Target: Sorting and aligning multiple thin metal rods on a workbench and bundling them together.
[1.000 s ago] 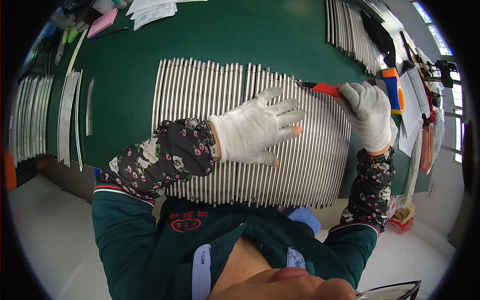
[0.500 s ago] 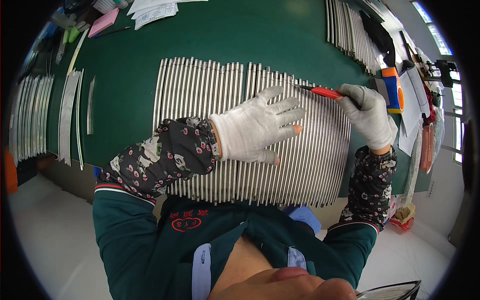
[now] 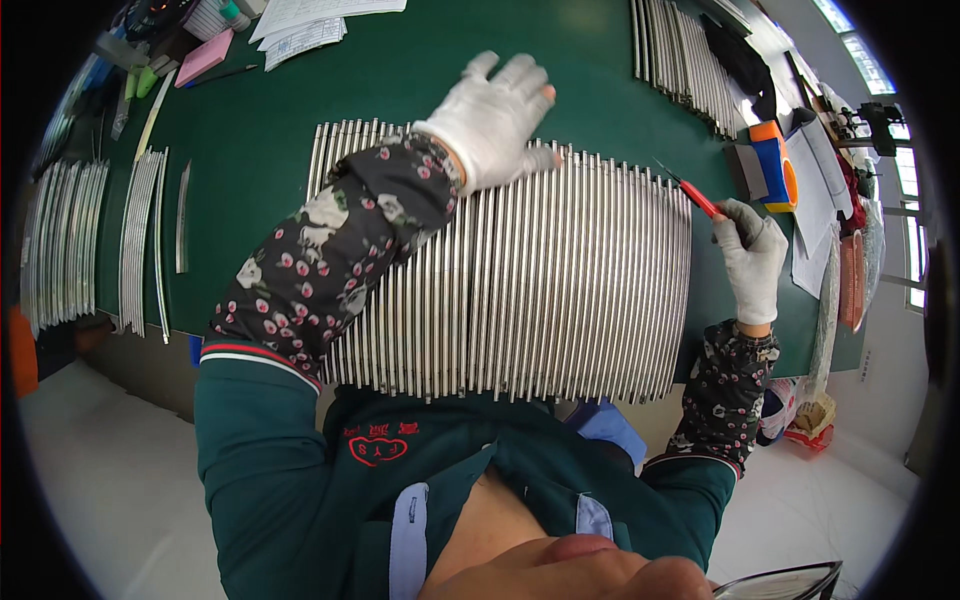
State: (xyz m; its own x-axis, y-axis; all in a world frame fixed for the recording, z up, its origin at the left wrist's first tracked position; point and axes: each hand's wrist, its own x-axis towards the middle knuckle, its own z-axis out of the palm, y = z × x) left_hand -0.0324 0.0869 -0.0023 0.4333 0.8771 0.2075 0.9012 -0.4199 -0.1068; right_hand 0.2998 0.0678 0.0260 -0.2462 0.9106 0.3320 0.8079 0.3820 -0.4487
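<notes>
A wide row of slim metal rods [image 3: 580, 290] lies side by side on the green table [image 3: 400, 75], their ends pointing towards me and away. My left hand [image 3: 490, 120], in a white glove with some bare fingertips, reaches over the far ends of the rods. Its fingers are stretched out past them and it holds nothing; whether the palm touches the rods cannot be told. Beyond the right end of the row, my gloved right hand [image 3: 752, 255] is closed round a red-handled pointed tool [image 3: 698, 197]. The tool's thin tip points up and left, apart from the rods.
More metal rods [image 3: 685, 65] lie at the far right. Bundles of thin strips [image 3: 65, 245] lie on the left. An orange and blue holder [image 3: 775, 170] stands right of my right hand. Papers [image 3: 310, 30] and a pink pad [image 3: 205, 57] are at the far left.
My left hand has moved away from me and left, from the middle of the rods to their far ends. My right hand has drawn the tool right, off the rods. The gap in the row has closed.
</notes>
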